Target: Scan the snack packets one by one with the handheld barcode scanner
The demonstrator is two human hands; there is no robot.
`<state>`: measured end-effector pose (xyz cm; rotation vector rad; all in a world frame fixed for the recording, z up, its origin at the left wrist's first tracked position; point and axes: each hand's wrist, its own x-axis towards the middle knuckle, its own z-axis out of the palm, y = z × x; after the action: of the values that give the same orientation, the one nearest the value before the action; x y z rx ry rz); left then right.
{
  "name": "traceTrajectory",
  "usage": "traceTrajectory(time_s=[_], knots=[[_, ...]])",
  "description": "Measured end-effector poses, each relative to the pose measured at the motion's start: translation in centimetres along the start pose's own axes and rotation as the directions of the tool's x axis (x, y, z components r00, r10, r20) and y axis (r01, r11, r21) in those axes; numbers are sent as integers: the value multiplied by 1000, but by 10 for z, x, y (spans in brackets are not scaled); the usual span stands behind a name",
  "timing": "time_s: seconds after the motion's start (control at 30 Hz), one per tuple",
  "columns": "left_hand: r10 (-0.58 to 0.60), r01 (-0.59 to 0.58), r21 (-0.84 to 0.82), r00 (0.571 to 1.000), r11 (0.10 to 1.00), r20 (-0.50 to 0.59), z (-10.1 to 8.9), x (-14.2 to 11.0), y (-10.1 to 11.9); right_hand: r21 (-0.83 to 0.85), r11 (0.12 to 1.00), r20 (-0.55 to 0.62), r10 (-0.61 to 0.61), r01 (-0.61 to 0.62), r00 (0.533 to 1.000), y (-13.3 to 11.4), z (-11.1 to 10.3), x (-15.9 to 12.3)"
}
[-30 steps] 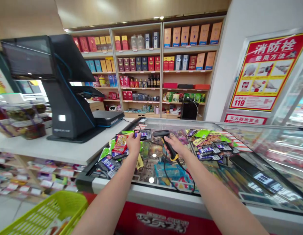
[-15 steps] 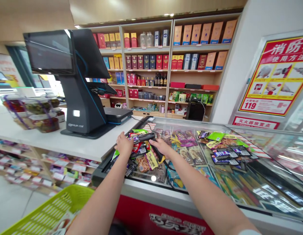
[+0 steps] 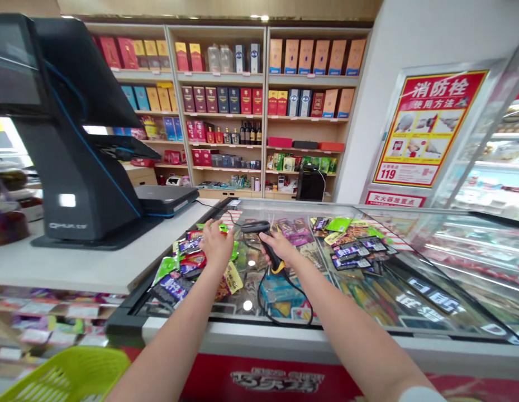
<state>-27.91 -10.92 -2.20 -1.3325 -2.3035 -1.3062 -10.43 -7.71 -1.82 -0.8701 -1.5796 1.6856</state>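
Note:
My right hand (image 3: 279, 246) grips the black and yellow handle of a handheld barcode scanner (image 3: 255, 226), its head pointing left. A black cord loops down from the handle over the glass. My left hand (image 3: 216, 244) hovers over the left pile of snack packets (image 3: 177, 286), fingers apart and slightly curled, with nothing seen in them. Green, red, purple and yellow packets make up this pile. Another pile of similar packets (image 3: 355, 249) lies farther right on the glass lid of the chest freezer (image 3: 242, 325). The palm side of my left hand is hidden.
A cash register (image 3: 77, 167) stands on the white counter (image 3: 100, 267) at left, its flat pad (image 3: 165, 196) near the freezer. Below left is a green basket (image 3: 70, 371). Boxed goods fill the back shelves (image 3: 225, 118). A red and yellow sign (image 3: 427, 131) hangs at right.
The view has swung right. My right hand has brought the scanner rightward, off the left pile. My left hand now sits apart from the scanner head, its fingers more spread.

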Motion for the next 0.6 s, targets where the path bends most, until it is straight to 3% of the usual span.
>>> traceTrajectory(time_s=[0.13, 0.3, 0.4, 0.5, 0.6], knots=[[167, -164, -34, 958, 986, 231, 39, -32, 49, 13, 1000, -130, -21, 23, 991, 4, -55, -20], [313, -324, -75, 789, 943, 529, 84, -77, 116, 82, 995, -267, -39, 63, 963, 8, -130, -52], [349, -363, -100, 726, 926, 592, 107, -98, 153, 96, 991, -335, -57, 94, 941, 11, -168, -71], [387, -402, -116, 703, 908, 597, 127, -114, 180, 111, 983, -398, -91, 146, 913, 15, -196, -86], [389, -412, -109, 694, 905, 606, 141, -125, 193, 131, 973, -445, -114, 190, 888, 19, -212, -96]])
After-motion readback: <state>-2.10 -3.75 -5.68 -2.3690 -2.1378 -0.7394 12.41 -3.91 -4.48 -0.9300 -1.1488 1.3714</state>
